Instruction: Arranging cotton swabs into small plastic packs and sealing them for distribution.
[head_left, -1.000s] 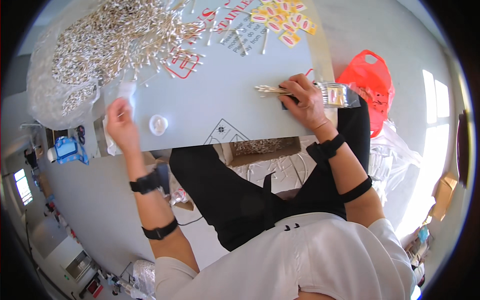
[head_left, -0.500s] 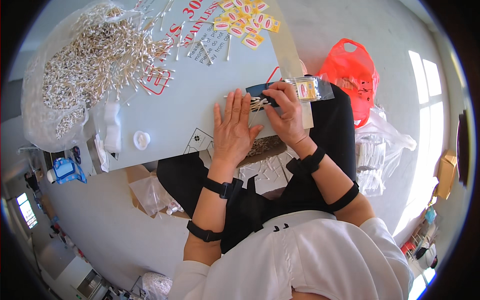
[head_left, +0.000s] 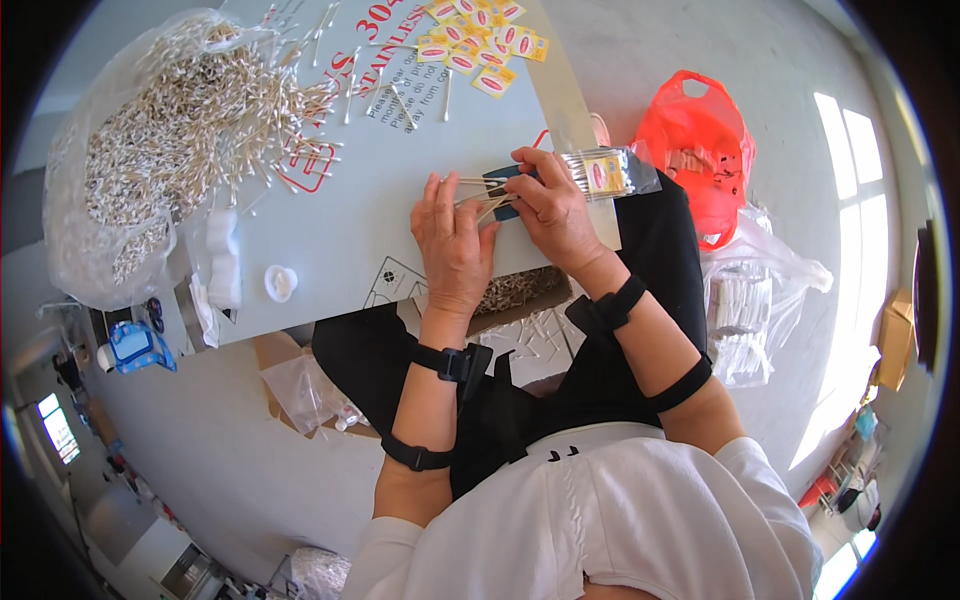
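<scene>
Head view, surroundings: swab heap (head_left: 185, 140) in clear plastic, left; yellow cards (head_left: 492, 80) at the far side; filled packet (head_left: 605, 173) close against the right hand; red bag (head_left: 695, 150) beyond the table.
Cotton swabs (head_left: 490, 207): between the hands, by a dark block (head_left: 503, 175).
Left hand (head_left: 452, 245): half-open, fingers curved at the swabs; grip uncertain.
Right hand (head_left: 553, 207): fingers bent over the block; grip uncertain.
Surface, room: grey printed tabletop (head_left: 345, 225); pale floor (head_left: 250, 430).
Obscured: swab ends, behind fingers; carton (head_left: 545, 303), partly under the tabletop.
</scene>
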